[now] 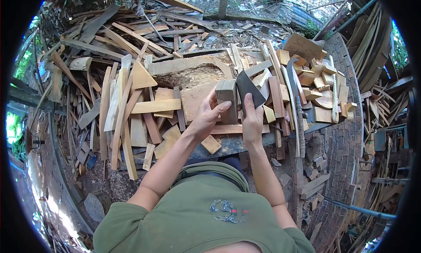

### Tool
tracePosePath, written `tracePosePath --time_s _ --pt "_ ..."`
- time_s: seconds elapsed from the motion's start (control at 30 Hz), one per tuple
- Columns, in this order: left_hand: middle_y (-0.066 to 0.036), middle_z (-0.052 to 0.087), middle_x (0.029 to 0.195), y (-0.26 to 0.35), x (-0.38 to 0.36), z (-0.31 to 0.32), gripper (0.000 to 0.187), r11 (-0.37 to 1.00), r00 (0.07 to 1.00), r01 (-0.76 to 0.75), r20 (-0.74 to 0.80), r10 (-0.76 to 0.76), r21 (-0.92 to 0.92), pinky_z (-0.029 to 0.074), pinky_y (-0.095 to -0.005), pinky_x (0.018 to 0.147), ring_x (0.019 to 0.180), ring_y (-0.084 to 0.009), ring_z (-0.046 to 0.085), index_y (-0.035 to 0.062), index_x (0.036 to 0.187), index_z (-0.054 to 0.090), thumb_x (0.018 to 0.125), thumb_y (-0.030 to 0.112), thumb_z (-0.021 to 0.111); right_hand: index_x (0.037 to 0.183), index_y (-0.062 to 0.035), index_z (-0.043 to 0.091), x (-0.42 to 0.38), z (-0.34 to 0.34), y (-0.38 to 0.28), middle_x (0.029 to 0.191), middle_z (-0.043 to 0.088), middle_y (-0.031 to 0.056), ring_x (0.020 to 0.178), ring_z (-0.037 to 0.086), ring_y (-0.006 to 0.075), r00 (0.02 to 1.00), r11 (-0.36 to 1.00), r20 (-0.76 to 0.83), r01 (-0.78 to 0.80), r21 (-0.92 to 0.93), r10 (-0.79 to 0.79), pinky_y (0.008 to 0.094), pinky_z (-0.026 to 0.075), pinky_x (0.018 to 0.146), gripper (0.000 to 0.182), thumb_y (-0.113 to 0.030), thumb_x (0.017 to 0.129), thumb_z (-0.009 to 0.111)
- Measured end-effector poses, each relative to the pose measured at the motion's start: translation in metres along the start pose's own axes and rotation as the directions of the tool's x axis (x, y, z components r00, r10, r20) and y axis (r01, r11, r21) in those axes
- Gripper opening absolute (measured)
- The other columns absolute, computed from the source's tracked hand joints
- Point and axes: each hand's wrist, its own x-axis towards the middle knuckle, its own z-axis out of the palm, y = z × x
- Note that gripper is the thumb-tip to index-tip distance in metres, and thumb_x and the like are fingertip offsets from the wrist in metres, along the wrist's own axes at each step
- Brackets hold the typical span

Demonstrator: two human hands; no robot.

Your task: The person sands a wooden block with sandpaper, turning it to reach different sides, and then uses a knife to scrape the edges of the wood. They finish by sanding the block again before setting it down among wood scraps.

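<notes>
My left hand (pixel 207 115) is closed around the left side of a greyish wooden block (pixel 226 92), thumb across its face. Right beside it, my right hand (pixel 253 123) grips a dark, flat piece with a slanted edge (pixel 251 87), thumb on its front. The block and the dark piece are held upright side by side, close together or touching. Behind them lies a thick, rough log (pixel 188 67) on the bench. A triangular wood piece (pixel 142 76) and a pale board (pixel 156 106) lie to the left of my hands.
Long slats (pixel 125 121) overhang the bench's left front. Wooden blocks (pixel 324 99) are heaped at the right, beside a curved-bladed tool with a long handle (pixel 299 117). A scrap pile (pixel 131 38) lies behind; a brick surface (pixel 346 152) is at the right.
</notes>
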Motion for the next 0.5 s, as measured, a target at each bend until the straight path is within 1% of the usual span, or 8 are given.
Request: tracePosePath --time_s 0.17,0.2,0.23,0.3,0.33,0.37,0.43,0.5 --pt "-0.007 0.054 0.120 0.000 0.005 0.002 0.071 0.971 0.983 -0.171 -0.037 0.179 0.165 0.049 -0.0293 0.089 0.111 -0.0144 0.054 0.0097 0.139 0.036 0.082 0.011 0.077 0.123 0.0032 0.055 -0.003 -0.001 0.011 0.110 0.060 0.0072 0.102 0.055 0.0136 0.980 0.970 0.123 0.174 -0.167 -0.155 0.0291 0.042 0.092 0.039 -0.030 0.105 0.045" --pt "-0.006 0.054 0.117 0.005 0.005 -0.002 0.069 0.946 0.987 -0.149 -0.017 0.161 0.289 0.049 -0.0290 0.088 0.108 -0.0143 0.054 0.0103 0.136 0.036 0.080 0.007 0.076 0.127 0.0017 0.056 -0.007 -0.004 0.010 0.118 0.058 0.0093 0.105 0.053 0.0167 0.989 0.989 0.129 -0.051 -0.136 0.068 0.0300 0.040 0.094 0.039 -0.028 0.104 0.045" --pt "-0.005 0.054 0.113 0.008 0.005 -0.004 0.067 0.904 0.990 -0.128 -0.001 0.141 0.409 0.049 -0.0287 0.086 0.105 -0.0141 0.054 0.0109 0.134 0.037 0.079 0.003 0.075 0.127 0.0017 0.056 -0.008 -0.004 0.010 0.118 0.058 0.0093 0.105 0.053 0.0167 0.989 0.989 0.127 -0.055 -0.138 0.072 0.0300 0.040 0.094 0.039 -0.028 0.104 0.045" --pt "-0.005 0.054 0.111 0.008 0.011 -0.009 0.065 0.838 0.974 -0.212 0.043 0.221 0.503 0.049 -0.0286 0.084 0.102 -0.0138 0.055 0.0106 0.132 0.038 0.078 0.002 0.074 0.131 -0.0005 0.056 -0.008 -0.001 0.009 0.126 0.055 0.0115 0.109 0.051 0.0218 0.970 0.920 0.138 0.232 -0.314 -0.198 0.0318 0.039 0.097 0.038 -0.026 0.104 0.045" --pt "-0.004 0.053 0.108 0.005 0.012 -0.011 0.063 0.757 0.952 -0.289 0.096 0.290 0.586 0.050 -0.0285 0.081 0.099 -0.0135 0.055 0.0103 0.129 0.038 0.078 0.001 0.072 0.135 -0.0015 0.055 -0.009 0.001 0.005 0.129 0.054 0.0132 0.116 0.047 0.0268 0.970 0.909 0.133 0.239 -0.342 -0.205 0.0351 0.038 0.100 0.039 -0.022 0.103 0.047" --pt "-0.004 0.053 0.108 0.003 0.012 -0.011 0.063 0.758 0.953 -0.287 0.096 0.287 0.585 0.050 -0.0285 0.081 0.099 -0.0135 0.055 0.0103 0.129 0.038 0.078 0.001 0.072 0.135 -0.0015 0.055 -0.012 0.004 0.004 0.129 0.054 0.0132 0.116 0.047 0.0268 0.970 0.909 0.131 0.236 -0.343 -0.203 0.0351 0.038 0.100 0.039 -0.022 0.103 0.047" --pt "-0.006 0.053 0.110 0.004 0.014 -0.007 0.065 0.825 0.961 -0.208 -0.047 0.271 0.525 0.051 -0.0283 0.079 0.098 -0.0136 0.055 0.0098 0.130 0.038 0.076 0.002 0.074 0.136 -0.0020 0.054 -0.021 0.010 0.002 0.130 0.054 0.0129 0.116 0.047 0.0277 0.903 0.711 0.213 0.426 -0.559 -0.373 0.0363 0.037 0.100 0.039 -0.020 0.102 0.049" --pt "-0.008 0.052 0.110 0.003 0.013 -0.002 0.066 0.853 0.967 -0.171 -0.080 0.240 0.494 0.050 -0.0285 0.079 0.099 -0.0143 0.055 0.0084 0.129 0.038 0.075 0.002 0.074 0.136 -0.0019 0.053 -0.022 0.008 0.003 0.129 0.054 0.0135 0.116 0.047 0.0291 0.908 0.717 0.221 0.418 -0.558 -0.356 0.0368 0.037 0.101 0.039 -0.020 0.101 0.050"
